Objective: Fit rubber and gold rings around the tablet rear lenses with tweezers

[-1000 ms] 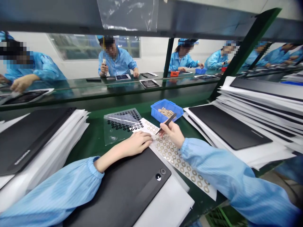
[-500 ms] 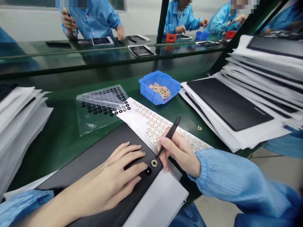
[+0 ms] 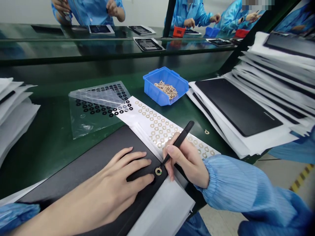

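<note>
My left hand (image 3: 123, 183) lies with its fingers stretched over a black flat panel (image 3: 98, 157), its index fingertip beside a small ring. In my right hand (image 3: 187, 157) is a pair of black tweezers (image 3: 180, 139), held like a pen and slanting down to the panel's corner. The tips meet the edge of that gold ring (image 3: 158, 171), which has a green spot and sits over a dark round spot of the panel. A second round hole is now hidden under my left fingers. Behind the panel lies a white sheet (image 3: 144, 113) with rows of gold rings.
A blue bin (image 3: 157, 95) holds many loose gold rings. Clear film (image 3: 86, 126) with black rings lies to its left. A single ring (image 3: 207, 131) rests on the green bench. Stacks of paper-separated panels (image 3: 268, 78) stand right, papers (image 3: 17, 111) left. Co-workers (image 3: 91, 11) sit opposite.
My left index finger has moved onto the second round hole, covering it. The tweezers stay at the gold ring. The view has shifted slightly, and a co-worker opposite has raised a hand.
</note>
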`<state>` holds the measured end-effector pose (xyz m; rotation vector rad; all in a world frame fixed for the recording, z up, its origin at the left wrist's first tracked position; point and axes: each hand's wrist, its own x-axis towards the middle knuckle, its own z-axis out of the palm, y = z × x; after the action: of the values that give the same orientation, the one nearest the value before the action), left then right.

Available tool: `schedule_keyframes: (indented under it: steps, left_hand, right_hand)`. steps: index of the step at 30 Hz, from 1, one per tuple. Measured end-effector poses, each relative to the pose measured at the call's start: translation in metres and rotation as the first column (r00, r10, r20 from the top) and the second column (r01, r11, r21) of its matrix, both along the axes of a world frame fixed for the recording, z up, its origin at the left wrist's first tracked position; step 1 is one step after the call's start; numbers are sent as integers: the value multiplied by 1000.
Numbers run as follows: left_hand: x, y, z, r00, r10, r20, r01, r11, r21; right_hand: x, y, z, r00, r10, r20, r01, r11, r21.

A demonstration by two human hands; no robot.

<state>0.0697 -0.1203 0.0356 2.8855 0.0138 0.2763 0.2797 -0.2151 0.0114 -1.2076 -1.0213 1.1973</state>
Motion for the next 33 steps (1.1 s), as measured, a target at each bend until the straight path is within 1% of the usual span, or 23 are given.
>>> schedule_keyframes:
  steps: [2, 5, 9, 11, 13, 16, 18, 22, 24, 26, 29, 33]
  left_hand:
    - [0, 0, 0, 1000, 1, -6, -1, 1000, -20]
    - [0, -1, -1, 999, 40, -6, -40, 998, -56]
    - [0, -3, -2, 999, 37, 4, -37, 997, -73]
    - [0, -5, -2, 997, 81, 4, -81, 994, -70]
    - [0, -5, -3, 997, 83, 3, -82, 996, -42]
    - [0, -3, -3, 1000, 25, -4, -25, 999, 39]
    - [0, -1, -3, 1000, 8, -18, -6, 997, 75]
    - [2, -1, -4, 1000, 3, -28, -1, 997, 72]
    - [3, -4, -6, 999, 30, -18, -29, 998, 48]
    - [5, -9, -8, 995, 97, -3, -96, 995, 28]
    - [8, -16, -11, 991, 129, 19, -130, 991, 38]
    - [10, -23, -8, 984, 176, -6, -176, 984, 13]
  right_hand:
    - [0, 0, 1, 1000, 1, 18, -1, 1000, 2]
    - [0, -1, 1, 999, 0, 41, 0, 1000, 6]
    - [1, -1, 2, 995, 4, 98, -6, 1000, 24]
    - [1, -1, 2, 989, 6, 145, -13, 999, 50]
    - [1, -2, 3, 980, -6, 200, -12, 996, 88]
    - [1, -5, 3, 959, -37, 281, -3, 990, 139]
    - [1, -6, 2, 948, -47, 316, -5, 987, 162]
    - [2, -8, 0, 932, -69, 356, -24, 968, 251]
    - [2, -8, 0, 933, -94, 348, -8, 960, 282]
    - [2, -7, 1, 938, -111, 327, 12, 957, 289]
    - [2, -7, 2, 937, -103, 335, 5, 960, 282]
    - [2, -8, -1, 930, -121, 347, -16, 930, 366]
